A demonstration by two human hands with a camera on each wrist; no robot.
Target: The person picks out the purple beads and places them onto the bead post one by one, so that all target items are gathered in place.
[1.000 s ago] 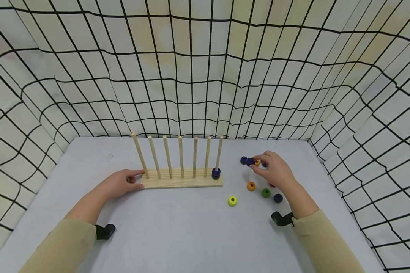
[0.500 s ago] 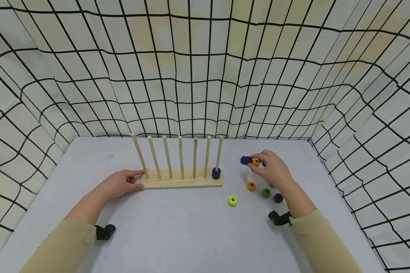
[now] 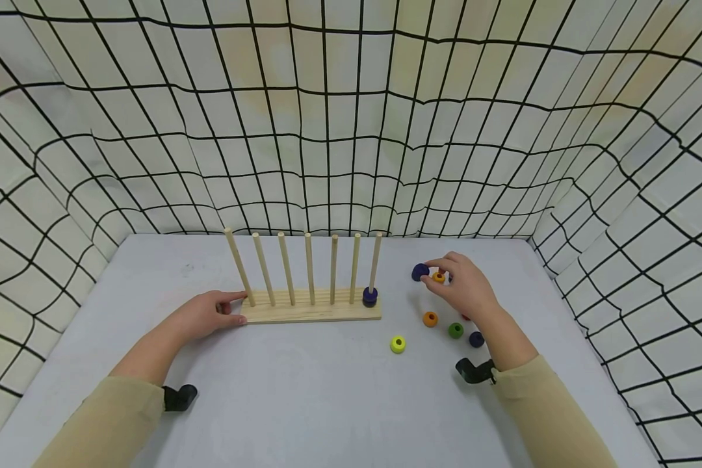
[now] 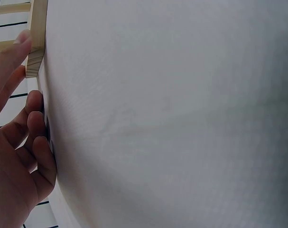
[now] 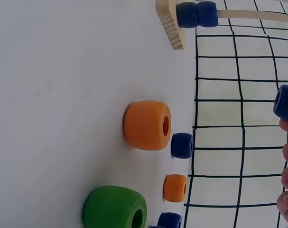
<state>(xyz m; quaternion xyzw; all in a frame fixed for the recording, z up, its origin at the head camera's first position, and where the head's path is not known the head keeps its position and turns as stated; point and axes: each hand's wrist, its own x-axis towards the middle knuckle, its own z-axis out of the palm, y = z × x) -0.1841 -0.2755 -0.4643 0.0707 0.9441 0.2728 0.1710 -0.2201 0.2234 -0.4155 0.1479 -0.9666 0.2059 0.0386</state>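
A wooden peg board [image 3: 310, 314] with several upright pegs lies on the white table. My left hand [image 3: 201, 315] grips its left end between thumb and fingers; in the left wrist view the board's end [image 4: 36, 59] shows beside the fingertips. Two dark blue beads [image 5: 197, 14] are stacked on the rightmost peg. My right hand [image 3: 465, 286] pinches another blue bead [image 5: 285, 103] by thumb and finger, lifted off the table. From the head camera, that held bead [image 3: 419, 272] covers a blue bead that the right wrist view shows lying on the table.
Loose beads lie right of the board: a yellow one [image 3: 398, 344], an orange one [image 3: 429, 319], a green one [image 3: 455, 330] and a blue one [image 3: 476, 339]. Another orange bead [image 5: 174, 188] lies farther back. Black netting [image 3: 351, 156] over pale cloth encloses the table's back and sides.
My right hand has moved slightly left and up with the blue bead, which now overlaps the one behind it in the head view. The left hand and board have stayed still.
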